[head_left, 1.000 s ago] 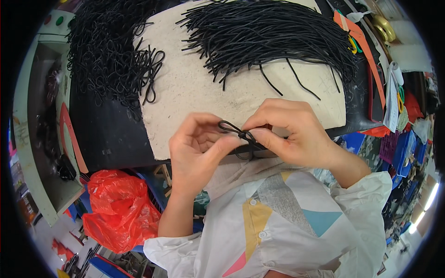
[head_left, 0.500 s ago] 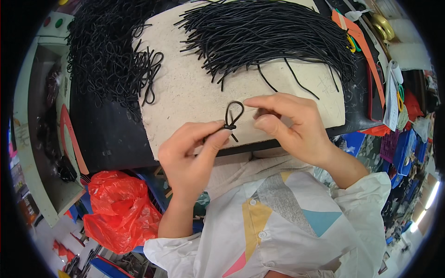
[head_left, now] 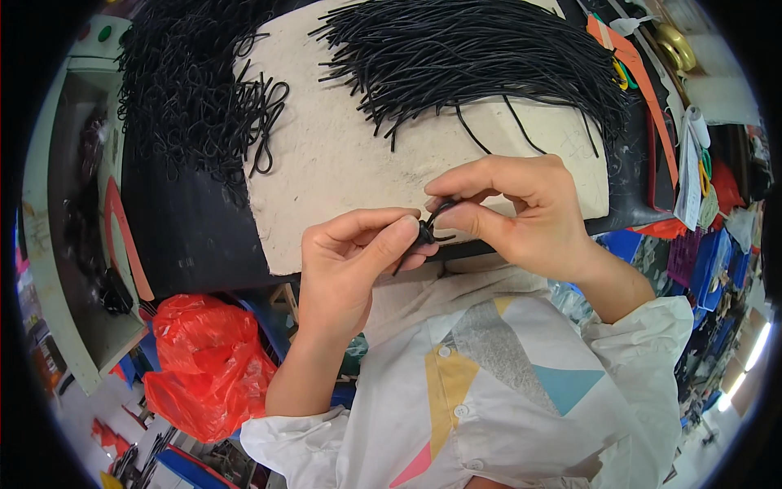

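Observation:
Between my hands is a short black cord (head_left: 425, 235) with a knot in it, held over the near edge of a pale board (head_left: 326, 179). My left hand (head_left: 358, 253) pinches the cord at the knot between thumb and fingers. My right hand (head_left: 517, 212) grips the loop part of the same cord with thumb and forefinger, just to the right. Loose ends stick out below and beside the knot. The fingers partly hide the cord's shape.
A thick bundle of straight black cords (head_left: 481, 61) lies across the board's far side. Looped, knotted black cords (head_left: 187, 98) are heaped at the far left. Orange-handled scissors (head_left: 627, 53) lie far right. A red plastic bag (head_left: 208, 359) hangs at the near left, beside an open drawer (head_left: 77, 220).
My right hand, free of the cord before, has come in and taken hold of its loop. My left hand has shifted right with the knot, and the loop is now tipped toward the right.

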A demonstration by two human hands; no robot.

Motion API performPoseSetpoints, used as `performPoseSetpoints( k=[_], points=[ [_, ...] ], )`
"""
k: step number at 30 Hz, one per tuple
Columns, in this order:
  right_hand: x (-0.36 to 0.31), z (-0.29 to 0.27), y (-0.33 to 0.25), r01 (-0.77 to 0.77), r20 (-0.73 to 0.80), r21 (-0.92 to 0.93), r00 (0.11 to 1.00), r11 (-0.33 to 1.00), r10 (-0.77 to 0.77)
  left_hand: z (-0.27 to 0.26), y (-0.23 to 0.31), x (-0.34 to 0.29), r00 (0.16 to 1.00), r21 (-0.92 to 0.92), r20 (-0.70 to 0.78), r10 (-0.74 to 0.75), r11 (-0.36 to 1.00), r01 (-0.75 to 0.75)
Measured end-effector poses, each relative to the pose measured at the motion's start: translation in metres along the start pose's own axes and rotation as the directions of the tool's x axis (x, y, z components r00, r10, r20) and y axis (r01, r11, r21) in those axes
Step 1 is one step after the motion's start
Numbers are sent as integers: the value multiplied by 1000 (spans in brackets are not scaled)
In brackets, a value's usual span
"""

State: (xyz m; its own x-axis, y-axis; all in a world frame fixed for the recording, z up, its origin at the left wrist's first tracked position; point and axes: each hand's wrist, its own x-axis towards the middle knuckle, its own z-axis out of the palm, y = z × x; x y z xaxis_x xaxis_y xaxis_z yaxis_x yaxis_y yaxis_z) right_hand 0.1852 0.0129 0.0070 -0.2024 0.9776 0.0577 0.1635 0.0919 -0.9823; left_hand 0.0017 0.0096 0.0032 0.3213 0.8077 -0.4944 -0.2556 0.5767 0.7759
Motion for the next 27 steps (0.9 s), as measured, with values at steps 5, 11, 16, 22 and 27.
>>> performPoseSetpoints(
  k=[5,11,16,22,27],
  points=[
    [-1,2,-4,-54,-2,68,999,996,54,1,-1,0,999,0,-41,19,1000,-19],
    [1,3,-2,16,55,-149,998,989,-8,3,-5,0,990,109,-51,133,986,-127],
    [2,-2,-3,50,152,-235,988,971,-14,3,-4,-2,991,115,-38,129,986,-124],
    [-10,13,6,-257,-4,327,962,909,273,3,-6,-1,991,66,-54,120,991,-116],
    [-13,14,7,-289,91,241,957,926,275,4,-9,-1,971,46,-124,204,979,-200]
  ],
)
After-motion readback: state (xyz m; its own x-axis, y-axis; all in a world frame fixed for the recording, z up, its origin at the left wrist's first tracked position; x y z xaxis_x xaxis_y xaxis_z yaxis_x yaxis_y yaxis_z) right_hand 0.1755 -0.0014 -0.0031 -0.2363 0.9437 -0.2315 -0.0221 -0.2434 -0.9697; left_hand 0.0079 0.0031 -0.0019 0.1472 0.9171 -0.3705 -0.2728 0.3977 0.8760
